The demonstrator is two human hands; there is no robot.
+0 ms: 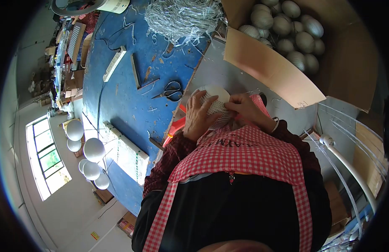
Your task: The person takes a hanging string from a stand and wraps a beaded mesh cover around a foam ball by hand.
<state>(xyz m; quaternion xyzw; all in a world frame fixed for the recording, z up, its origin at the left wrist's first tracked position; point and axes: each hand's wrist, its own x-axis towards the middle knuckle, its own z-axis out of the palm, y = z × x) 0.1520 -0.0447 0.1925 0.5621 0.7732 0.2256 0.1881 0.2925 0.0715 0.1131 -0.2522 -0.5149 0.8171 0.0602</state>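
Close to my apron, my left hand [197, 114] is wrapped around a white ball [218, 93] with its fingers spread over one side. Rows of a silvery-white beaded or mesh strip [217, 110] cover part of this ball, while the upper part is smooth and plain. My right hand [248, 110] is closed in a pinch against the ball's right side. Whatever lies between its fingertips is too small to make out. A pair of scissors [172, 91] with dark handles rests on the blue table, left of my left hand.
An open cardboard box [270, 69] with several wrapped balls [282, 26] stands at the upper right. The blue table [119, 96] carries a heap of silvery strips [184, 19] and a white perforated bar [114, 64]. White balls [94, 150] hang at the left; a white curved pipe [349, 161] is at the right.
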